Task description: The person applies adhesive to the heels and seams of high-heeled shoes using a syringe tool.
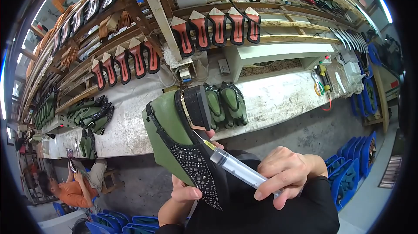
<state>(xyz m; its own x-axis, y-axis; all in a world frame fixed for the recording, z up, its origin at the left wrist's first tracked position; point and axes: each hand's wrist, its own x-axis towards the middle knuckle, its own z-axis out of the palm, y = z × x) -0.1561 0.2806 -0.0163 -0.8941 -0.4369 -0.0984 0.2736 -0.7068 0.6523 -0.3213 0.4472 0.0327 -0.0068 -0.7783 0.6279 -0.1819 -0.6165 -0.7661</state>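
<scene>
My left hand (185, 191) grips a black shoe (198, 162) studded with shiny stones, its thumb against the side near the toe. The shoe is fitted on a green shoe last (167, 105) and tilted, toe down. Its black block heel (198, 105), with a gold-coloured band, points up and to the right. My right hand (285, 171) is closed around the plunger end of a clear syringe (239, 168). A yellow needle hub (210, 144) sits at the syringe's front, and the thin needle reaches the shoe's edge beside the heel.
Behind the shoe runs a long worktable (278, 103) with more shoes on green lasts (226, 105) and pliers (317, 84). Racks above hold red-and-black soles (217, 27). Blue bins (348, 173) stand at the right. A person in orange (78, 192) sits at the lower left.
</scene>
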